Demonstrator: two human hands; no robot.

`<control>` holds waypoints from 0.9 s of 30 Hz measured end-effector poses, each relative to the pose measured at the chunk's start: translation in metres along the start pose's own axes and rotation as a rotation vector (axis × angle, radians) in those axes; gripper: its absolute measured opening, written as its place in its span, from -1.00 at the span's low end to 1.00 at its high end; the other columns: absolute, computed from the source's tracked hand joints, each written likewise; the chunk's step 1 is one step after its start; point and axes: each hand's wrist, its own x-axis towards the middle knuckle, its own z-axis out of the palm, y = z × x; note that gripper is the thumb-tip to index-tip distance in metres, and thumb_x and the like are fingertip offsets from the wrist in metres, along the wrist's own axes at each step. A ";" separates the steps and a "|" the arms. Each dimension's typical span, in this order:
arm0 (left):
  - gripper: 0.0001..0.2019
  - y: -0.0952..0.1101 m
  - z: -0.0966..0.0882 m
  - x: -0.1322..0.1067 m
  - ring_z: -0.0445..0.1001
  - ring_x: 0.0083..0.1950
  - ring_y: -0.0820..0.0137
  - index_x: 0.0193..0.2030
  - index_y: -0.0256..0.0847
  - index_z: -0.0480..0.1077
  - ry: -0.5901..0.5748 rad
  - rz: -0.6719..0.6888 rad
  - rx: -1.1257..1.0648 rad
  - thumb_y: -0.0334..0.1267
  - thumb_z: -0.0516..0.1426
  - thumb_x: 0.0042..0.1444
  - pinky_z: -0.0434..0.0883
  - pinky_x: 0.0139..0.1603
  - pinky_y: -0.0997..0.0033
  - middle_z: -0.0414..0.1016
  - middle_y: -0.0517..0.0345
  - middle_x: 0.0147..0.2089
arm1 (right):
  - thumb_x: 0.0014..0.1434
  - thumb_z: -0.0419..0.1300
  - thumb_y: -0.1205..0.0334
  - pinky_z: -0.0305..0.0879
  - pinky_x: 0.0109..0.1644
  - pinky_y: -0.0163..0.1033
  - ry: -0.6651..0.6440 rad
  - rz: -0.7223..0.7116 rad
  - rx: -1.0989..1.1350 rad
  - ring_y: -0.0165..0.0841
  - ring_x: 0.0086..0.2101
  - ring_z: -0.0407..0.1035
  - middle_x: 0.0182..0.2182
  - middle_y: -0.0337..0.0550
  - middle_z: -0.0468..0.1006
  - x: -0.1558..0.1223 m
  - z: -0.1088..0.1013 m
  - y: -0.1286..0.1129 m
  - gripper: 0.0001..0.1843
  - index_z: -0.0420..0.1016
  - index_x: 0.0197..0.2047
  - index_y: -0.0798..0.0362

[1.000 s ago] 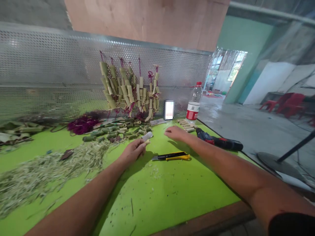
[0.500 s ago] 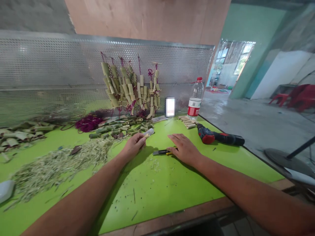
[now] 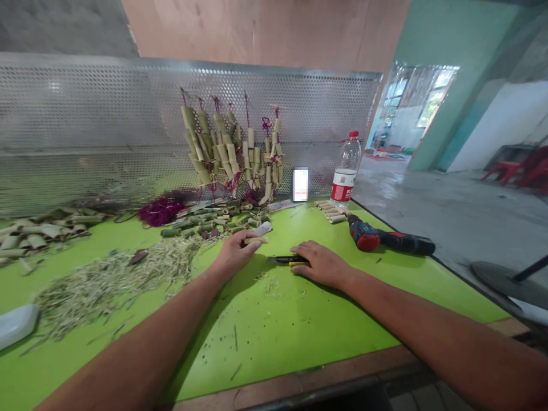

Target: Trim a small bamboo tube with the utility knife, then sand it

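Observation:
My left hand is closed around a short pale bamboo piece, whose end sticks out past the thumb to the right. Just behind it lies a whitish roll-like thing that I cannot make out. My right hand has its fingers curled over the handle of a black and yellow utility knife. The knife is low over the table, and its blade points left toward my left hand. Small shavings lie in front of the knife.
A cordless drill lies right, near pale bamboo tubes and a plastic bottle. A phone leans on the mesh panel, beside hanging bamboo strings. Left are a shavings heap, purple cord and bamboo pieces.
My right hand's fingers, stretched out before, have curled onto the utility knife's handle. The bamboo piece in my left hand has turned flatter, its end pointing right. The view has shifted slightly.

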 end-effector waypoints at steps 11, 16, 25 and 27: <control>-0.67 -0.009 0.005 0.006 0.23 -0.50 0.53 -0.25 -0.26 0.47 0.146 -0.076 -0.442 -0.13 0.34 -0.13 0.21 -0.44 0.49 0.38 0.24 -0.49 | 0.22 0.19 -0.01 0.27 -0.06 -0.15 0.064 0.220 -0.035 -0.19 -0.15 0.40 -0.13 0.03 0.50 0.002 0.001 0.003 -0.54 0.47 0.09 0.08; -0.68 -0.008 0.005 0.004 0.28 -0.50 0.53 -0.22 -0.27 0.46 0.046 -0.043 -0.577 -0.14 0.32 -0.08 0.21 -0.45 0.50 0.37 0.25 -0.51 | 0.20 0.18 0.04 0.26 -0.17 -0.21 0.187 0.254 -0.016 -0.23 -0.23 0.40 -0.22 -0.04 0.49 0.001 -0.003 0.008 -0.74 0.50 -0.15 0.02; -0.74 -0.004 0.010 -0.002 0.36 -0.43 0.51 -0.20 -0.26 0.48 -0.060 -0.035 -0.602 -0.27 0.32 -0.06 0.30 -0.35 0.48 0.44 0.21 -0.42 | 0.11 0.20 0.00 0.30 -0.27 -0.20 0.408 0.358 0.257 -0.24 -0.33 0.43 -0.33 -0.10 0.53 0.001 -0.008 -0.002 -0.66 0.43 -0.12 0.03; -0.73 -0.001 0.013 -0.004 0.36 -0.41 0.51 -0.18 -0.25 0.48 -0.103 -0.038 -0.562 -0.25 0.32 -0.04 0.30 -0.35 0.48 0.45 0.20 -0.40 | 0.06 0.27 -0.07 0.34 -0.32 -0.21 0.413 0.330 0.430 -0.30 -0.40 0.40 -0.36 -0.14 0.52 0.002 -0.009 -0.009 -0.58 0.45 -0.12 0.04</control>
